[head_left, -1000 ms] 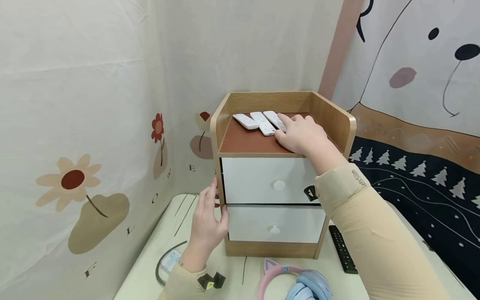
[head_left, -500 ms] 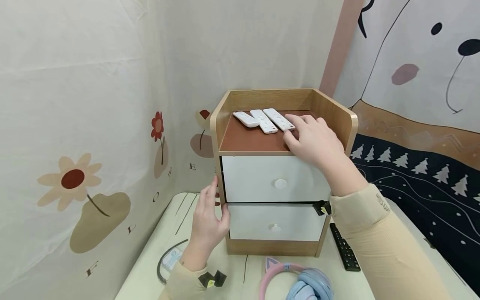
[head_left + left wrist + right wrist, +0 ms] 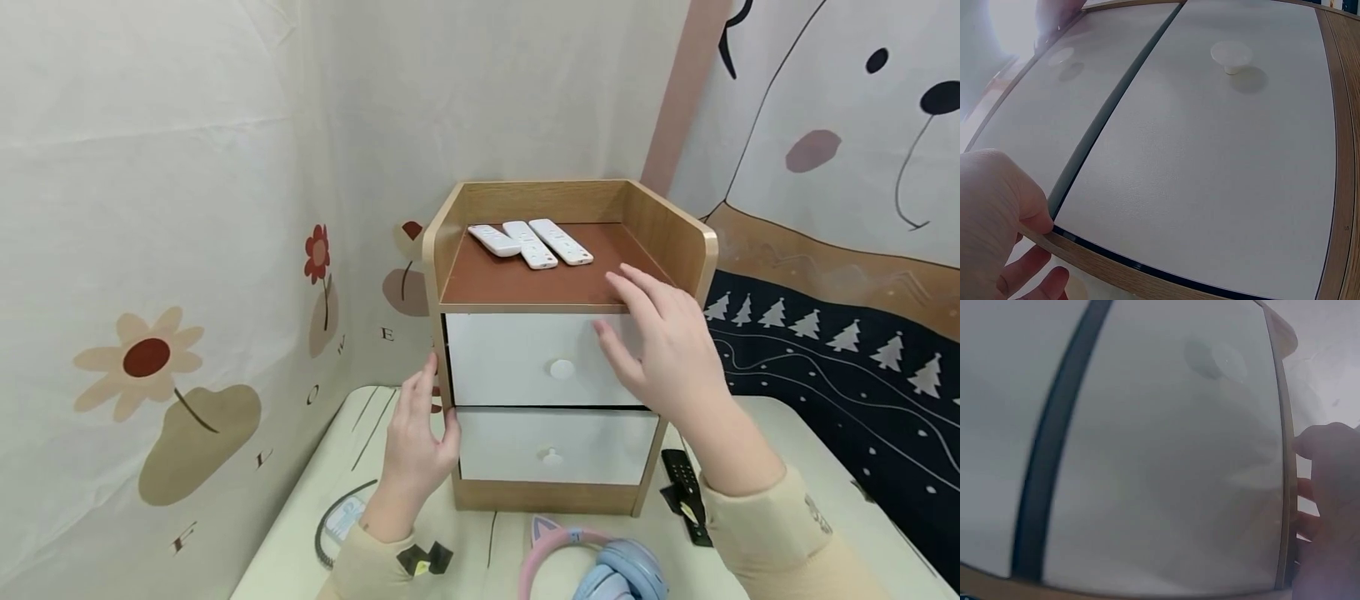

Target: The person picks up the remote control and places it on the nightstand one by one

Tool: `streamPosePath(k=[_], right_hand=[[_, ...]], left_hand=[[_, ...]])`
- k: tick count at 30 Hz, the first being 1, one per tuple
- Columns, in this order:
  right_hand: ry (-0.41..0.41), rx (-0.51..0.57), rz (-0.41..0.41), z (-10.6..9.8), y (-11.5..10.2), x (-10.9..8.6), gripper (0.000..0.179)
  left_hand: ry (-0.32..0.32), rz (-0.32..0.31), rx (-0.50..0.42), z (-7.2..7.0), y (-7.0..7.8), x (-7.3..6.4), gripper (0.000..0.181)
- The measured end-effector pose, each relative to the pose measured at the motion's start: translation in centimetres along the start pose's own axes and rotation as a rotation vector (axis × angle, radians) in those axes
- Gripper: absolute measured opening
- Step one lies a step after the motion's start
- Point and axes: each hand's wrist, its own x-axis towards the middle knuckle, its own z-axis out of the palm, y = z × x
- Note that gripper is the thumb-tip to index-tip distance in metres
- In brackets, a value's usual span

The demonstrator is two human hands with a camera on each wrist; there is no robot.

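right hand (image 3: pixel 663 346): fingers spread, holding nothing, before white upper drawer (image 3: pixel 510 360) | left hand (image 3: pixel 417 446): fingers extended against left side of light-wood cabinet (image 3: pixel 547 497) | three slim white remotes (image 3: pixel 530 244): on its brown top (image 3: pixel 517 288)

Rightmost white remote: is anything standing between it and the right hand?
Nothing visible. In the head view, only bare brown shelf separates the right hand from that white remote; the raised walls stand at the sides and back.

Letters “FLOWE” (image 3: pixel 312 393) on wall cloth (image 3: pixel 187 217)
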Motion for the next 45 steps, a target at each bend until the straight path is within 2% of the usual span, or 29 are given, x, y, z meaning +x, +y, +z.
streamPosePath(k=[4,9,13,17,24,29,36,39,43,45], right_hand=[[0.131,0.025,-0.08,-0.1,0.5,-2.1,0.056],[0.288,0.059,-0.117,-0.3,1.5,-5.0,0.054],[0.357,0.052,-0.051,-0.3,3.1,-8.2,0.052],[0.334,-0.01,0.083,-0.1,5.3,-11.9,0.05],[0.155,-0.094,0.38,0.2,8.9,-18.3,0.058],[0.007,-0.126,0.612,0.0,10.9,-21.6,0.063],[-0.211,-0.193,0.903,-0.3,13.4,-25.3,0.071],[-0.301,-0.19,1.017,-0.4,14.2,-26.4,0.078],[-0.41,-0.2,1.143,-0.5,15.0,-27.7,0.087],[-0.45,-0.213,1.18,-0.5,15.5,-28.5,0.09]], left_hand=[[-0.005,-0.001,0.002,0.0,0.0,0.0,0.092],[-0.018,-0.005,-0.005,-0.1,0.1,0.1,0.091],[-0.022,0.001,-0.015,0.0,0.0,0.2,0.09],[-0.016,0.009,-0.019,0.1,0.0,0.3,0.09],[-0.023,-0.007,-0.012,0.0,0.0,0.0,0.089],[-0.017,0.001,-0.016,0.0,0.0,0.1,0.088],[-0.002,0.018,-0.007,0.1,-0.1,0.1,0.09],[0.006,0.022,-0.009,0.1,-0.1,0.1,0.091],[0.016,0.028,-0.003,0.1,-0.1,0.0,0.092],[0.019,0.033,0.005,0.1,0.0,0.0,0.092]])
